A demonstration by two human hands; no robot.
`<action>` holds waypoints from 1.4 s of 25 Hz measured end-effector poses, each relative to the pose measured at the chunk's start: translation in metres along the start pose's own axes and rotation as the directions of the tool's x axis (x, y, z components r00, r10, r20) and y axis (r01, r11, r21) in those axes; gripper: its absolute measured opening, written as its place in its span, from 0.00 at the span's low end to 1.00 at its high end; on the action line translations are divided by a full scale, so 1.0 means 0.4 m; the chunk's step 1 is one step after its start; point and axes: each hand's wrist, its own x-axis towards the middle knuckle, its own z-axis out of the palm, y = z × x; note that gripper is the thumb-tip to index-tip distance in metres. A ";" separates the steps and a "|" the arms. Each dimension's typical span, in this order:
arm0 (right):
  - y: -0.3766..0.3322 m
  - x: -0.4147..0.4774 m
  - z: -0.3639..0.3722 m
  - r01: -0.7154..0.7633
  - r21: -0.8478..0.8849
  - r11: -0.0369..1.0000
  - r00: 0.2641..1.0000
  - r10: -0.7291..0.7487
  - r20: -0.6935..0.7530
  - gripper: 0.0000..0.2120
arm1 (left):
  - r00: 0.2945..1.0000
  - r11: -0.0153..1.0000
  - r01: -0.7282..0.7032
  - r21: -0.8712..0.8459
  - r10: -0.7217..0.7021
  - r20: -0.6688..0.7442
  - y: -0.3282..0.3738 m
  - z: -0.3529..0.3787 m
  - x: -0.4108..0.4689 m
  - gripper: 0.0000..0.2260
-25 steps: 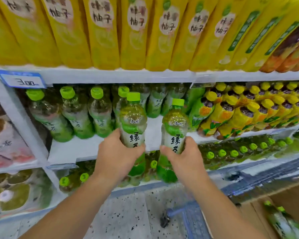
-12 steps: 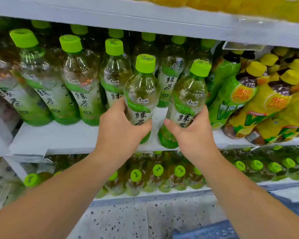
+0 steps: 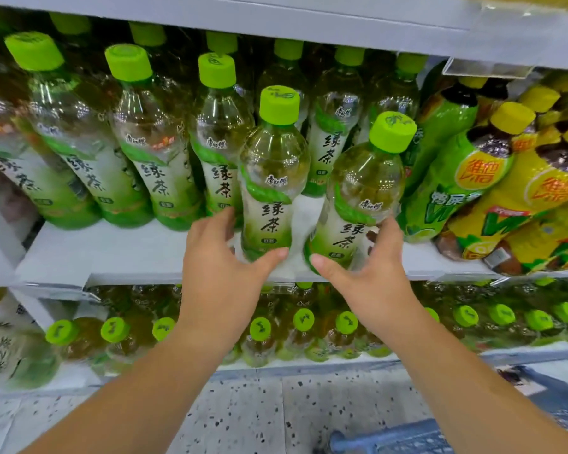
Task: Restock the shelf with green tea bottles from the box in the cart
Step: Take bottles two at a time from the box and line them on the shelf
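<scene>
Two green tea bottles with lime caps stand at the front of the white middle shelf (image 3: 112, 253). My left hand (image 3: 223, 267) wraps the base of the upright left bottle (image 3: 273, 178), thumb in front, fingers on its left side. My right hand (image 3: 371, 273) grips the lower part of the right bottle (image 3: 361, 191), which leans to the right. Behind and to the left stand rows of the same green tea bottles (image 3: 145, 152). The box is out of view.
Yellow and green-labelled drink bottles (image 3: 505, 191) crowd the shelf just right of my right hand. The upper shelf board (image 3: 276, 24) hangs close above the caps. A lower shelf holds several green-capped bottles (image 3: 259, 329). The blue cart edge (image 3: 391, 437) shows at the bottom.
Both hands have carried their bottles forward and down onto the middle shelf. The view has closed in on the shelf, and the left bottle now stands on the board.
</scene>
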 end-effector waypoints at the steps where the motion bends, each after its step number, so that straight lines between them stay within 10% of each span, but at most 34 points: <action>1: 0.011 0.001 0.000 -0.006 0.000 1.000 1.000 0.006 -0.003 0.38 | 0.999 0.999 0.033 -0.008 -0.033 -0.009 -0.015 0.002 -0.005 0.31; 5: 0.041 0.007 0.001 0.031 -0.041 0.999 0.999 -0.032 -0.010 0.22 | 0.999 0.999 0.017 0.030 -0.018 0.031 -0.050 0.008 0.004 0.23; 35: 0.073 0.172 0.065 -0.029 0.129 0.991 1.000 0.029 -0.002 0.26 | 0.991 0.960 0.123 0.251 -0.108 -0.073 -0.019 0.089 0.092 0.28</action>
